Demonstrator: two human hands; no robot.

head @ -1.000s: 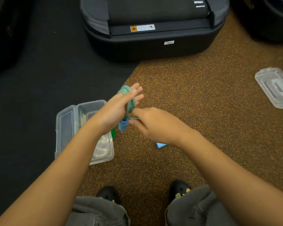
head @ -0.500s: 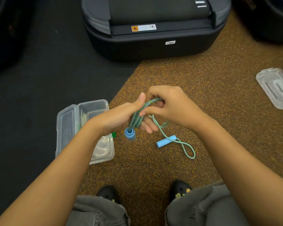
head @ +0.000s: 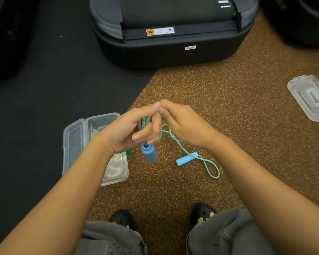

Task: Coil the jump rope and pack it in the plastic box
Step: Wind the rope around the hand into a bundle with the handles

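Two blue handles [head: 149,153], two clear boxes [head: 75,144], one teal jump rope [head: 180,145] (partly coiled) — left grip [head: 125,133] and right grip [head: 184,124] clamp it.

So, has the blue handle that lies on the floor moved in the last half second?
No. The blue handle lies in the same place and at the same angle, equally far to the right of the plastic box.

Even, soft indoor light; faint shadows, slight motion blur, wide-angle edge bending
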